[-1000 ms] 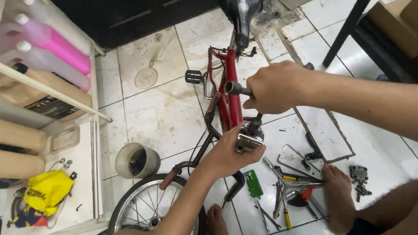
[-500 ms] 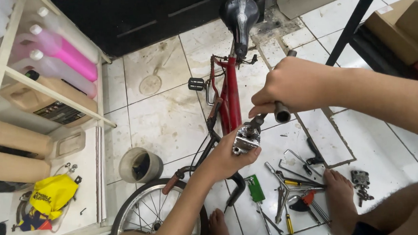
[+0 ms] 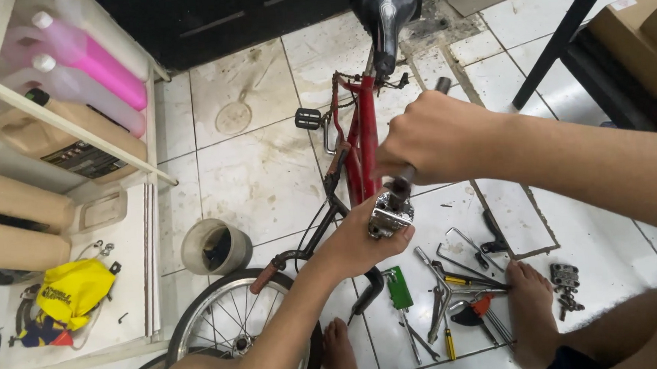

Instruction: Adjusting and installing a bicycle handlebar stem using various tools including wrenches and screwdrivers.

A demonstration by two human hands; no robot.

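Observation:
A red bicycle frame (image 3: 361,141) with a black saddle (image 3: 385,10) stands on the tiled floor below me. My left hand (image 3: 362,239) grips a silver metal pedal (image 3: 390,214) from underneath, just right of the frame. My right hand (image 3: 436,138) is closed around a dark handled tool (image 3: 403,178) whose lower end meets the pedal and whose upper end sticks out past my knuckles. The bicycle's front wheel (image 3: 227,324) and black handlebar grip (image 3: 368,290) lie lower left of my hands.
Wrenches, screwdrivers and pliers (image 3: 449,291) lie scattered on the tiles by my bare feet (image 3: 530,309). A grey pot (image 3: 214,247) stands left of the wheel. A white shelf (image 3: 53,148) with pink bottles and a yellow bag fills the left. A black table leg (image 3: 562,29) and cardboard boxes stand right.
My right hand has swung the tool from pointing left to pointing down onto the pedal. My left hand has stayed on the pedal. The view has shifted slightly.

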